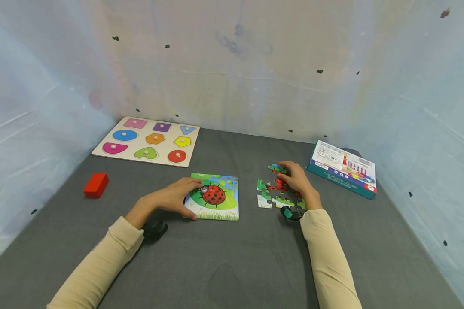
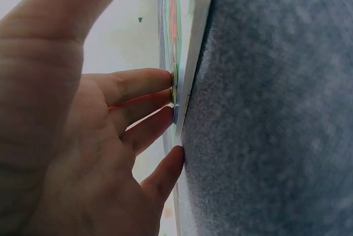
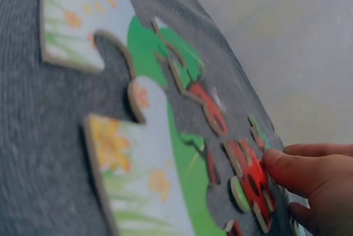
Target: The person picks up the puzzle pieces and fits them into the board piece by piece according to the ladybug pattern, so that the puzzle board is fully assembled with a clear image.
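Observation:
My left hand rests at the left side of a square ladybug picture board, its fingertips on the top face and its thumb by the near left corner. The left wrist view shows the fingers fairly straight against the board's pale edge. Farther right, my right hand is over several loose ladybug jigsaw pieces. Its thumb touches a red spotted jigsaw piece lying on the cloth; its other fingers are partly hidden. Flowered jigsaw pieces lie nearer the right wrist camera.
A wooden shape board with knobbed pieces lies at the back left. A red block sits at the left. At the back right is a teal and white box. Plastic sheeting surrounds the grey cloth-covered table.

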Demonstrator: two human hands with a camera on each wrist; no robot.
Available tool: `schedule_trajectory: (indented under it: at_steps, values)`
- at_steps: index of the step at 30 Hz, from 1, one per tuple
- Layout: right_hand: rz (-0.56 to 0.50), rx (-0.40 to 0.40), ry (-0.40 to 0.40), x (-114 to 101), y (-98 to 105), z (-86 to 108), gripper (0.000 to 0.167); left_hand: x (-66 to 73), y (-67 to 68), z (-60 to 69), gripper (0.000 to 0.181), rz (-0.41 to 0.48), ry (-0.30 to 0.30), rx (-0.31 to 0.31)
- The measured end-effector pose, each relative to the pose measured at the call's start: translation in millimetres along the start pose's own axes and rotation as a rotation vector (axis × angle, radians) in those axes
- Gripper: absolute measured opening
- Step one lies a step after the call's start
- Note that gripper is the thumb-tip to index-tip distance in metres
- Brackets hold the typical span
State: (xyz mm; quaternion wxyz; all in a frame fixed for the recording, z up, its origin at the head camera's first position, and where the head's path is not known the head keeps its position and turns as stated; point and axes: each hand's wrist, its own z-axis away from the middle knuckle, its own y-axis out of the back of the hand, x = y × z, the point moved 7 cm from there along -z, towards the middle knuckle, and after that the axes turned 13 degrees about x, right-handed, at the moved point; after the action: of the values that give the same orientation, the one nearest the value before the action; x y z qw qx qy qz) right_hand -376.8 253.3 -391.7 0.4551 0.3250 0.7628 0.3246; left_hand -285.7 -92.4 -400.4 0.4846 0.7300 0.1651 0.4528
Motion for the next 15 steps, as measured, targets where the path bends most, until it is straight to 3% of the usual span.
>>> schedule_trajectory:
  at_steps: [15]
  values:
    - [0.023,0.084,0.022,7.7,-3.3,0.4,0.033,-2.1,-1.6,0.3,0.095,0.014,-0.001,-0.002]
